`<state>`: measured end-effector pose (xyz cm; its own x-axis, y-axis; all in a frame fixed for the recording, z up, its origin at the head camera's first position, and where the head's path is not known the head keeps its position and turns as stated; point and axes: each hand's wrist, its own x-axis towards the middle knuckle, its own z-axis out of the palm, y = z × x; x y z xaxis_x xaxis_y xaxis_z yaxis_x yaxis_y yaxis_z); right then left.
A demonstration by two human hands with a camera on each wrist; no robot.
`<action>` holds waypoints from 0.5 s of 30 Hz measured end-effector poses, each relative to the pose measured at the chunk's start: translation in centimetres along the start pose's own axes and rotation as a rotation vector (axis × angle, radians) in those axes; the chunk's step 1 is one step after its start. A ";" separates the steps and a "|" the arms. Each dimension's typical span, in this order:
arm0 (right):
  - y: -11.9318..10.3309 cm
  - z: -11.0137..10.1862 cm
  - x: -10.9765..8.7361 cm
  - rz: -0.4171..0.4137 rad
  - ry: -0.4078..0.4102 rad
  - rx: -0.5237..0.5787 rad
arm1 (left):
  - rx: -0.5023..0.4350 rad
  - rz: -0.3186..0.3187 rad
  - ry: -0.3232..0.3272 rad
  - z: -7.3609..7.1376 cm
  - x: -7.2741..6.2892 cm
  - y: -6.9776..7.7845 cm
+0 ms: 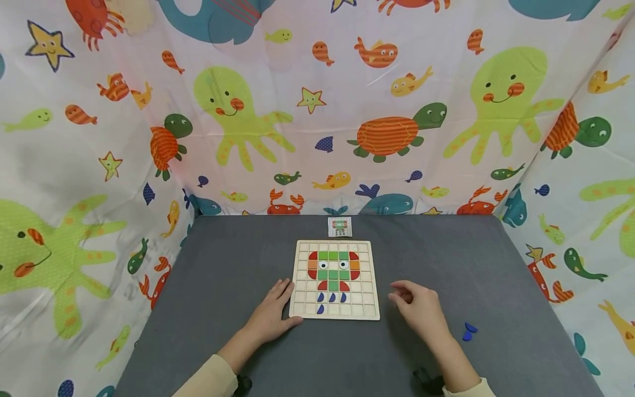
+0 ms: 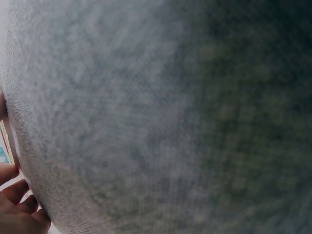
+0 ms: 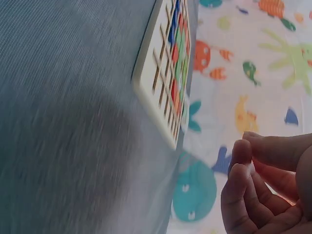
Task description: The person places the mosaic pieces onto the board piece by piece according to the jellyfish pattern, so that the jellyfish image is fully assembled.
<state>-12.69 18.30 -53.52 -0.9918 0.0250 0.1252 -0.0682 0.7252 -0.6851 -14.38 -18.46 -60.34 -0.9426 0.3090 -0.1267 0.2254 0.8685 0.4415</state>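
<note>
A square wooden grid board (image 1: 367, 298) lies on the table, with coloured pieces forming a figure with two eyes. Red, green and orange pieces make up its upper part; several small blue pieces (image 1: 332, 298) sit in cells below. My left hand (image 1: 272, 313) rests at the board's lower left corner, fingers along the left edge and thumb by the front edge. Right of the board hovers my right hand (image 1: 419, 309), fingers bent. In the right wrist view its thumb and fingertips (image 3: 240, 146) come together; whether a small piece is between them is hidden.
Two loose blue pieces (image 1: 469, 331) lie on the grey table (image 1: 238, 248), right of my right forearm. Behind the board is a small picture card (image 1: 339, 226) showing a similar figure. A curtain printed with sea animals (image 1: 317, 182) borders the table. The left wrist view is mostly blurred fabric.
</note>
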 end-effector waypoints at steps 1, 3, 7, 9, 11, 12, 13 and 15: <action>0.5 -0.4 -0.1 0.004 0.010 -0.010 | 0.000 0.002 0.002 0.0 0.0 0.0; 1.4 -1.3 -0.4 0.008 0.028 -0.025 | 0.001 0.003 0.004 0.0 0.0 0.0; 3.0 -3.1 -1.2 0.032 0.031 -0.050 | -0.009 0.006 0.007 -0.1 0.0 0.1; 3.7 -4.0 -1.5 0.054 0.019 -0.060 | -0.010 0.005 0.009 -0.1 0.0 0.1; 4.2 -4.7 -1.9 0.079 -0.010 -0.065 | -0.006 0.004 0.009 -0.1 0.0 0.1; 4.6 -5.1 -2.0 0.088 -0.029 -0.068 | -0.003 0.004 0.009 -0.1 0.0 0.1; 4.9 -5.3 -2.2 0.095 -0.045 -0.072 | 0.000 0.004 0.009 -0.1 0.0 0.1; 5.7 -5.7 -2.5 0.103 -0.073 -0.089 | 0.003 0.003 0.006 -0.1 0.0 0.1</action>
<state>-9.96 26.34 -53.64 -0.9985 0.0545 0.0029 0.0407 0.7795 -0.6251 -14.37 -18.42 -60.26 -0.9433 0.3094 -0.1199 0.2292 0.8689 0.4388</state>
